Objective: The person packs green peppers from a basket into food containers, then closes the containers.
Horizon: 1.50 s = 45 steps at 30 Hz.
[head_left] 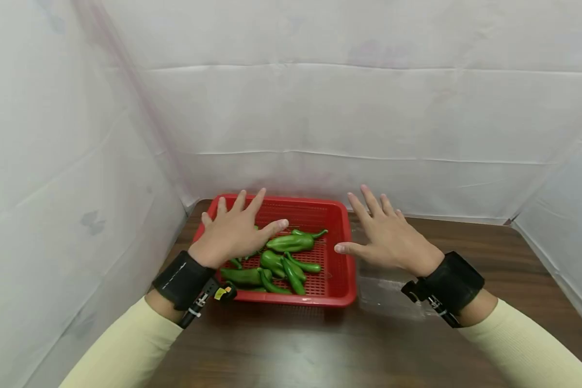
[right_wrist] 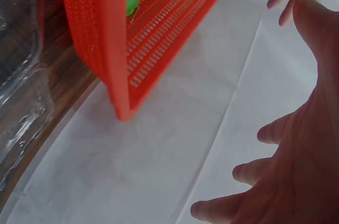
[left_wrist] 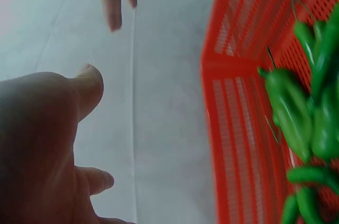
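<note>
"What stands before you?"
"The basket (head_left: 296,298), on the tabletop (head_left: 291,350), left of its middle, with the sheet (head_left: 291,118) behind and along both sides."
"And in your basket?"
"Peppers (head_left: 291,243), spread over its floor, some lying across others."
"What lies to its right?"
"The plastic (head_left: 390,297), just beside it on the tabletop. Seen from your head, your right hand (head_left: 390,237) overlaps the plastic's back part, and your left hand (head_left: 229,233) overlaps the basket's left part."
</note>
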Available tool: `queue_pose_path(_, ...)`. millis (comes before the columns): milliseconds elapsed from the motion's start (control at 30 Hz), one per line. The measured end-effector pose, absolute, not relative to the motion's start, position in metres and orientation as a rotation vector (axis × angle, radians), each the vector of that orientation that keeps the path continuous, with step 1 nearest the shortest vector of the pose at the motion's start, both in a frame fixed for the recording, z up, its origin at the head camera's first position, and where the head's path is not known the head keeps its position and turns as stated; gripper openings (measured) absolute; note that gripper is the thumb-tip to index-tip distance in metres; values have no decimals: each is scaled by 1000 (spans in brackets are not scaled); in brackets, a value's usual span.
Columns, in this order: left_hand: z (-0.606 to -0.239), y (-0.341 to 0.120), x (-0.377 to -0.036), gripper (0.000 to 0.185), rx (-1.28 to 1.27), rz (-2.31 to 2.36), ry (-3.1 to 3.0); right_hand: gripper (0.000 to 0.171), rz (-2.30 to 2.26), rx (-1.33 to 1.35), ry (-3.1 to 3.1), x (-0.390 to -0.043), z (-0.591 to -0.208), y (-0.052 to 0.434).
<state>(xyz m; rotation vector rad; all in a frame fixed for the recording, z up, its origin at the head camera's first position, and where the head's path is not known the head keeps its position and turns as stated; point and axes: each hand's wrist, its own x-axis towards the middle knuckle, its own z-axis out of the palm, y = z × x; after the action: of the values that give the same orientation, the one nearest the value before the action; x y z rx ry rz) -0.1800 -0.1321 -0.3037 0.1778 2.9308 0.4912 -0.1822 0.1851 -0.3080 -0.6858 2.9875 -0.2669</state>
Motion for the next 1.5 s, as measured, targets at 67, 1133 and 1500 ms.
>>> queue_pose_path(67,-308,-142,-178,99,146,516,2936,111,-259,-714,2984,-185,-308,181)
queue_pose_path(1133,-390,-220,-146,88,-249,1005,2791,95,-183,-960,2912,-200,-320,138)
queue_pose_path(1500,-394,-220,-145,80,-262,1014,2749,92,-186,-979,2877,-203,-318,129)
